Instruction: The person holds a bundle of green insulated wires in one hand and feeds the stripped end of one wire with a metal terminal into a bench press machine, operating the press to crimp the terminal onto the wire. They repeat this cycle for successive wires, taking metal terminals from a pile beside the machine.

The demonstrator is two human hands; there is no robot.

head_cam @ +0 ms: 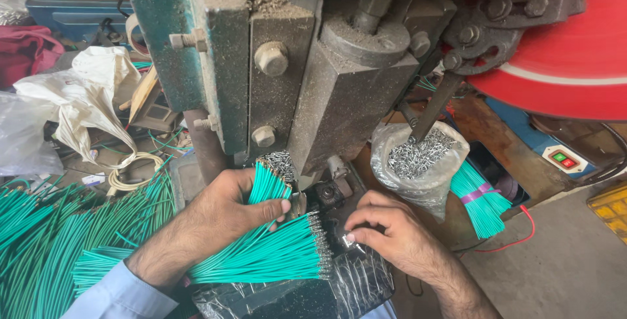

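Head view: looks down on two bare hands working at the foot of a grey press machine (339,90).
Left hand (225,211): its fingers are clamped around a small bunch of green wires (268,185), held upright with the metal-tipped ends up, just beside the machine's lower block.
Fan of wires (268,257): a larger spread of green wires lies under the left hand, metal tips pointing right, resting on a block wrapped in clear film (326,289).
Right hand (385,227): fingers drawn together, pinching a small shiny metal piece (349,242) at the top edge of the wrapped block, near the tips of the fanned wires.
Bag of terminals (421,162): a clear plastic bag full of small silver metal parts stands just right of the machine, above the right hand.
Tied bundle (480,201): green wires bound with a purple band lie beside the bag.
Loose wires (59,240): a big heap of green wires covers the desk at the left.
Red wheel (562,51): blurred, at the upper right.
Switch box (565,159): green and red buttons, below the wheel.
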